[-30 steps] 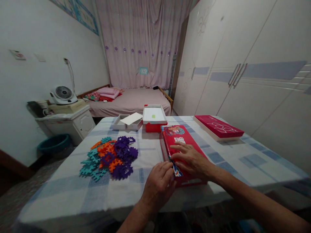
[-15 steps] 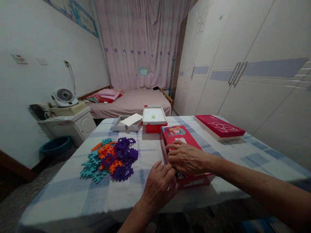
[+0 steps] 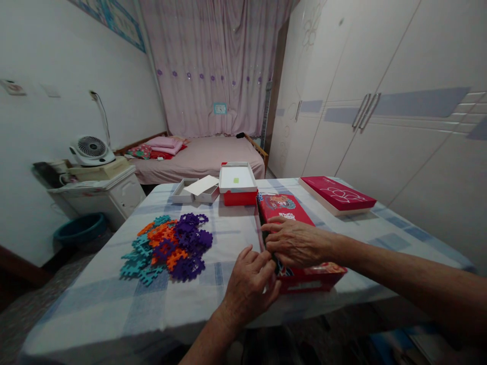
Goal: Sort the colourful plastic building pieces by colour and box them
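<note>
A long red printed box (image 3: pixel 289 213) lies on the table in front of me, its near end at the table's front edge. My right hand (image 3: pixel 294 242) rests on top of the box with fingers curled over its left edge. My left hand (image 3: pixel 249 286) is at the box's near left corner, fingers bent against its side. The lid's left edge looks slightly raised, showing a dark gap. A pile of purple, orange and teal foam puzzle pieces (image 3: pixel 169 246) lies to the left, apart from both hands.
A checked cloth covers the table (image 3: pixel 114 304). At the back stand an open red box with a white inside (image 3: pixel 238 182), two small white boxes (image 3: pixel 194 191) and a flat red lid (image 3: pixel 337 195). Wardrobe doors are on the right, a bed behind, a fan on a cabinet left.
My right hand slid back toward the box's left edge and curled over it. The box's near end swung slightly right, and a gap opened along the left side. My left hand stayed at the corner.
</note>
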The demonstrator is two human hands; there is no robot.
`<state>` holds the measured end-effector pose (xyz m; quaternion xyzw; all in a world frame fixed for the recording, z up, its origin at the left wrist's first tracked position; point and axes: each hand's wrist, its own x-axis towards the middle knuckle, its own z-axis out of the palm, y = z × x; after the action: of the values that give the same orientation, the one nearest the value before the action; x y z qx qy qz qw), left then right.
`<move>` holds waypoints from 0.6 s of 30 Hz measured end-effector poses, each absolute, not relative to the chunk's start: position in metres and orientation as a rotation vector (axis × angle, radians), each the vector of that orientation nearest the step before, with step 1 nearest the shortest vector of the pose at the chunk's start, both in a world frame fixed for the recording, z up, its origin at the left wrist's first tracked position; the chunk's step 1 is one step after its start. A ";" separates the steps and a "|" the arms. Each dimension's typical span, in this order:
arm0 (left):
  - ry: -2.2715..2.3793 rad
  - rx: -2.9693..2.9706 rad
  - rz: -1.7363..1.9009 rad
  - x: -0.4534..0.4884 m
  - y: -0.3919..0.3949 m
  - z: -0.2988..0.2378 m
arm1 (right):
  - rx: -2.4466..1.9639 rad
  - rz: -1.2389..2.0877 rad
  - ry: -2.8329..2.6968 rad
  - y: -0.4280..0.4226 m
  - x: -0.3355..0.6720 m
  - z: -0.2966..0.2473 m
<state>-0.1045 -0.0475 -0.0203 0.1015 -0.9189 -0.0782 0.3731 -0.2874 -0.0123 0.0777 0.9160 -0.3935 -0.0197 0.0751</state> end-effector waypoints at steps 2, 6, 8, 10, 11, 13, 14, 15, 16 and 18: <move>-2.362 0.267 -0.199 -0.107 -0.046 -0.020 | 2.764 0.033 -1.207 -0.017 -0.294 0.085; -2.348 0.254 -0.187 -0.110 -0.046 -0.020 | 2.722 0.262 -1.405 -0.012 -0.314 0.121; -2.333 0.241 -0.188 -0.110 -0.046 -0.021 | 2.647 0.290 -1.632 0.003 -0.329 0.146; -2.305 0.236 -0.201 -0.110 -0.046 -0.023 | 2.466 0.306 -2.000 0.025 -0.351 0.170; -2.288 0.235 -0.213 -0.109 -0.046 -0.024 | 2.306 0.331 -2.206 0.038 -0.365 0.179; -2.267 0.237 -0.253 -0.108 -0.045 -0.026 | 1.928 0.415 -2.506 0.066 -0.401 0.189; -2.262 0.241 -0.282 -0.108 -0.045 -0.026 | 1.742 0.384 -2.622 0.080 -0.421 0.187; -2.257 0.246 -0.321 -0.108 -0.044 -0.026 | 1.565 0.333 -2.702 0.092 -0.441 0.181; -2.249 0.255 -0.368 -0.108 -0.043 -0.025 | 1.399 0.270 -2.762 0.104 -0.459 0.170; -2.216 0.284 -0.485 -0.110 -0.041 -0.022 | 1.143 0.179 -2.810 0.125 -0.485 0.134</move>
<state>-0.1096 -0.0408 -0.0223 0.1129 -0.8820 -0.1931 0.4148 -0.4846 0.1247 0.1339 0.3757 -0.9234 0.0587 0.0513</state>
